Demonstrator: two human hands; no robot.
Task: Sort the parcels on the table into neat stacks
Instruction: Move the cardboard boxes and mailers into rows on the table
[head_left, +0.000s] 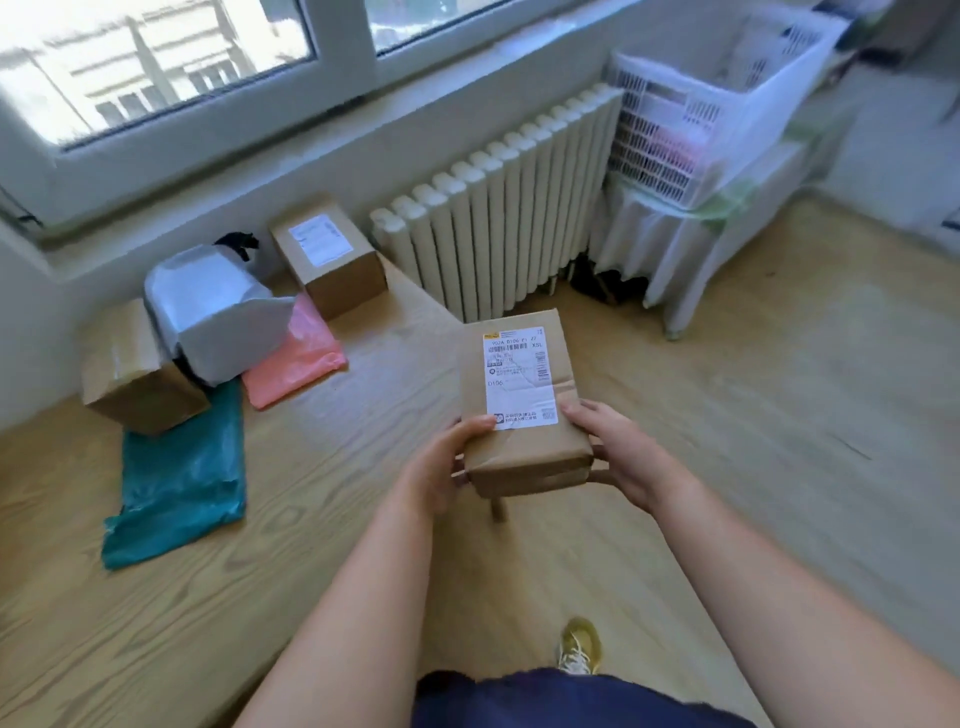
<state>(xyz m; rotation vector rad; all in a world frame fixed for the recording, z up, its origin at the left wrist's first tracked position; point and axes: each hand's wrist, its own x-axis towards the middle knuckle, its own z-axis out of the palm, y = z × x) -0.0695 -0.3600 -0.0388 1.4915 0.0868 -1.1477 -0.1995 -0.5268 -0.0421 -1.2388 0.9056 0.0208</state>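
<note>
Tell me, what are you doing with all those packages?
A person is sorting parcels. The left hand and right hand together hold a brown labelled parcel by its near end. On the wooden table lie a far cardboard box, a left cardboard box, a grey bag parcel, a pink mailer and a teal mailer. They are in a loose jumble, not neat stacks.

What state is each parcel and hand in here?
Held parcel: lifted, label up, gripped by both hands.
Left hand: grips its left edge.
Right hand: grips its right edge.
Back box: closed, label up, on the table.
Grey mailer: tilted, leaning on the left box.
Left box: closed, taped.
Pink mailer: flat, partly under the grey mailer.
Teal mailer: flat, crumpled, unstacked.
</note>
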